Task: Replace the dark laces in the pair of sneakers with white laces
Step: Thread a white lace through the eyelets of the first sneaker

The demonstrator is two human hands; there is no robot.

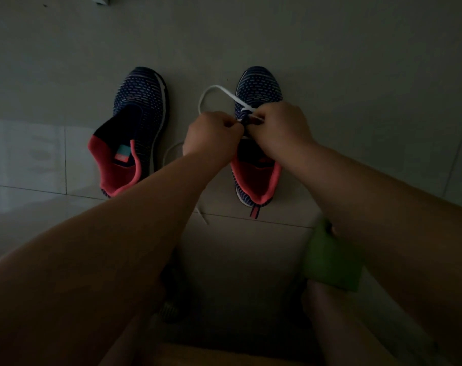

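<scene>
Two dark blue knit sneakers with coral-pink linings stand side by side on the floor, toes pointing away. The left sneaker [134,122] has no lace in it. Over the tongue of the right sneaker [259,88] both hands work close together. My left hand [211,136] pinches a white lace [211,92], which loops out to the left between the shoes. My right hand [282,125] pinches the lace at the upper eyelets. More white lace trails on the floor under my left forearm. The room is dim.
The floor is pale tile [356,75] with visible seams. A green object [330,257] lies under my right forearm. A dark striped thing [170,310], perhaps a dark lace, lies near my left elbow. My knees fill the bottom edge.
</scene>
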